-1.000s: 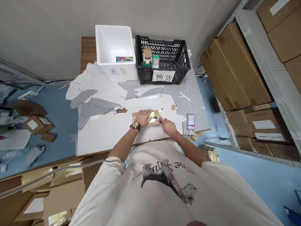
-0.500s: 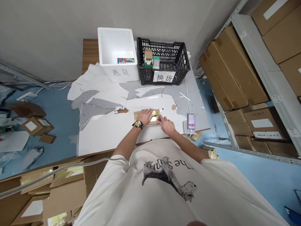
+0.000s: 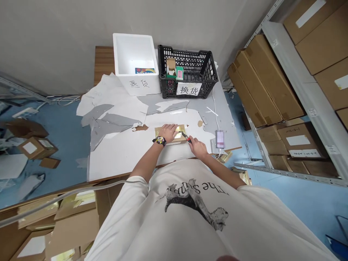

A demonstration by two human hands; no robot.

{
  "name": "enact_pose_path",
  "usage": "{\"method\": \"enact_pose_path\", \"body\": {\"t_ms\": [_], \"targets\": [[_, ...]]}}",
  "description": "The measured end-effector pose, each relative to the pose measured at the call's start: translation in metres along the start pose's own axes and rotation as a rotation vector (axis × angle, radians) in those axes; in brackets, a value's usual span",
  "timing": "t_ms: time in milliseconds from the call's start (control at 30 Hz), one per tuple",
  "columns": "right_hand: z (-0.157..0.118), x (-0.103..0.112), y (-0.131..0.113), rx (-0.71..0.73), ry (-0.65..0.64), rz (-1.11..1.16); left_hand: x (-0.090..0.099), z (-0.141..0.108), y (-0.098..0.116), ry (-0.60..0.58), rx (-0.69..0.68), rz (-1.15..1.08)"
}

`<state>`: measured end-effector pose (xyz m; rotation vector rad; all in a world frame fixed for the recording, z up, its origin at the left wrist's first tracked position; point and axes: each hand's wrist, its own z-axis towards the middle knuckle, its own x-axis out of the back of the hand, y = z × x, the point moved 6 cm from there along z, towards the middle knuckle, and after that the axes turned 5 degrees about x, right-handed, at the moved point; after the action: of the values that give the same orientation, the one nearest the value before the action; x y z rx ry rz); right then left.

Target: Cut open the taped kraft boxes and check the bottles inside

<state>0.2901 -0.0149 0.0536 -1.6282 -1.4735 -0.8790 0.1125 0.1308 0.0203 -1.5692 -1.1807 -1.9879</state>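
A small brown cardboard box (image 3: 177, 140) with shiny tape across its top lies near the front of the white-covered table. My left hand (image 3: 168, 132), wearing a patterned watch (image 3: 160, 141), rests flat on the box with its fingers stretched out. In my right hand (image 3: 198, 148), closed around the handle, is a red and black utility knife (image 3: 186, 137). The knife's tip points left onto the taped top, close to my left fingers. Whether the blade cuts into the tape is too small to tell.
Behind stand a white foam box (image 3: 145, 85) and a black plastic crate (image 3: 209, 85) holding small boxes. A phone (image 3: 220, 139) on a cable lies right. Torn paper covers the table's left. Shelves (image 3: 293, 65) with cartons rise at right; more cartons (image 3: 76, 221) sit below left.
My right hand has moved slightly right and down, away from my left hand, showing more of the utility knife. My left hand stays on the box.
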Motion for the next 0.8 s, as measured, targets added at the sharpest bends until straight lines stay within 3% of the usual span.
{"method": "enact_pose_path", "body": {"t_ms": [400,633,800], "targets": [[-0.028,0.006,0.024,-0.089,0.036,0.173,-0.005,0.011,0.005,-0.023,-0.052,0.018],[-0.008,0.021,0.01,0.01,0.039,0.126,-0.004,0.031,-0.004,0.03,-0.029,-0.002],[0.016,0.035,-0.001,0.059,0.035,0.052,-0.005,0.028,-0.002,0.029,-0.02,0.006]]}}
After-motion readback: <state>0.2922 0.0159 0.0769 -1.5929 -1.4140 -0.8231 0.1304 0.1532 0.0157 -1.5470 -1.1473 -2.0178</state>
